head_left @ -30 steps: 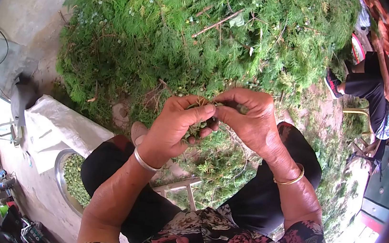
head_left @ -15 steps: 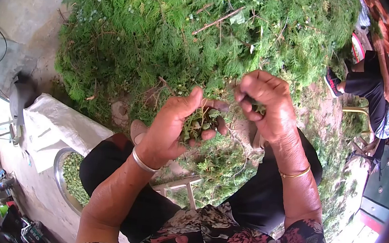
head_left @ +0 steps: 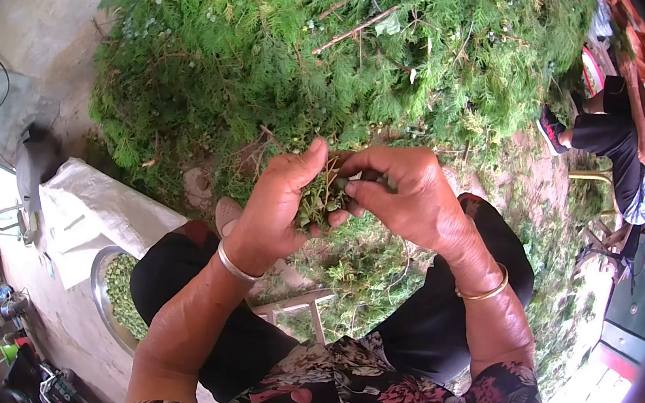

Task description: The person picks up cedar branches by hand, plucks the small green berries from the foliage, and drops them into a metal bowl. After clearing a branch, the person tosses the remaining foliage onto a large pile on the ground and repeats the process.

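My left hand (head_left: pixel 270 203) is cupped around a small green sprig (head_left: pixel 321 203) with a thin yellowish stem and bits of greenery or cones. Its thumb points up beside the stem. My right hand (head_left: pixel 411 196) meets the left over the sprig, thumb and forefinger pinched together at its right side. A small dark-green piece shows at the right fingers, though its kind is hard to make out. Just beyond both hands lies a large heap of cut cypress-like branches (head_left: pixel 275 61).
A metal basin (head_left: pixel 98 275) of small green pieces stands left of my knee, near a white sack (head_left: pixel 107 205). A wooden frame (head_left: pixel 295 302) lies between my legs. At the right sits another person (head_left: pixel 623 144). Loose sprigs litter the ground (head_left: pixel 368 286).
My right hand has moved left and down, from apart on the right to the sprig in my left hand. The left hand has stayed nearly in place.
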